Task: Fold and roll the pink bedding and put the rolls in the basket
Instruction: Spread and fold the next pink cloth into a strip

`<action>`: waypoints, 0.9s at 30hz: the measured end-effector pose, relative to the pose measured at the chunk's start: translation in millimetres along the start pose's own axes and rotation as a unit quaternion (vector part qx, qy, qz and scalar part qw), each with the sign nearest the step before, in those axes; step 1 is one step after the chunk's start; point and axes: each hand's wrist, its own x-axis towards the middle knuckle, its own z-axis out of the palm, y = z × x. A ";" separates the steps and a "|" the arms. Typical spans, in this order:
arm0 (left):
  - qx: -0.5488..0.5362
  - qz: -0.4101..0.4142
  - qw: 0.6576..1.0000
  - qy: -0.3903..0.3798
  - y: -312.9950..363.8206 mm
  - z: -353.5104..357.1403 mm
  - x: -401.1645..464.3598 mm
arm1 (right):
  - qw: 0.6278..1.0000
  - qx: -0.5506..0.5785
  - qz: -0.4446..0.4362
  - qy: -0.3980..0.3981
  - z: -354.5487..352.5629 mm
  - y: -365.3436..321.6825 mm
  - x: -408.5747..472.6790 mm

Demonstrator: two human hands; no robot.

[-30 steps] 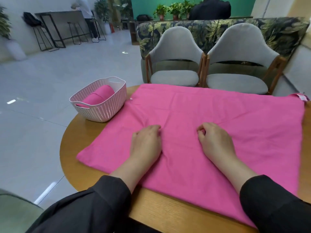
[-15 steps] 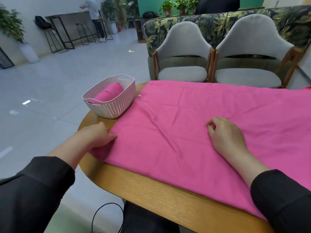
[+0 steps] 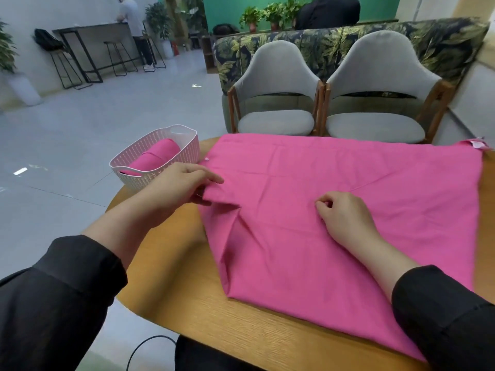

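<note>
Pink sheet [image 3: 334, 210], one roll [image 3: 158, 156], one basket [image 3: 171, 167], two hands

Pale grey tiled floor [image 3: 80, 135] w/ light glints — two grey chairs [image 3: 276, 87] fronted a leaf-print sofa [image 3: 442, 41]; green wall [image 3: 227, 9], potted plants [image 3: 270, 14], bar table [image 3: 91, 33] w/ stools.

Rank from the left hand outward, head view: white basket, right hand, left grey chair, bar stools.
1. White basket, directly behind the left hand, at the table's left edge.
2. Right hand, to the right, on the pink sheet.
3. Left grey chair, beyond the table.
4. Bar stools, far back left.
</note>
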 end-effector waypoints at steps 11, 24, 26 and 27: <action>0.393 0.246 0.885 0.047 28.2 77.8 112.1 | 0.991 -0.029 -0.133 0.021 -92.9 48.6 53.6; 0.419 0.202 0.883 -0.070 -4.9 171.8 223.9 | 0.994 -0.080 -0.073 -0.018 -60.4 118.7 138.8; 0.414 0.180 0.888 -0.084 -12.2 177.9 224.6 | 0.994 -0.079 -0.040 -0.069 -52.0 126.5 141.2; 0.409 0.170 0.893 -0.082 -13.2 180.7 223.5 | 0.992 -0.082 -0.029 -0.092 -49.5 130.6 142.1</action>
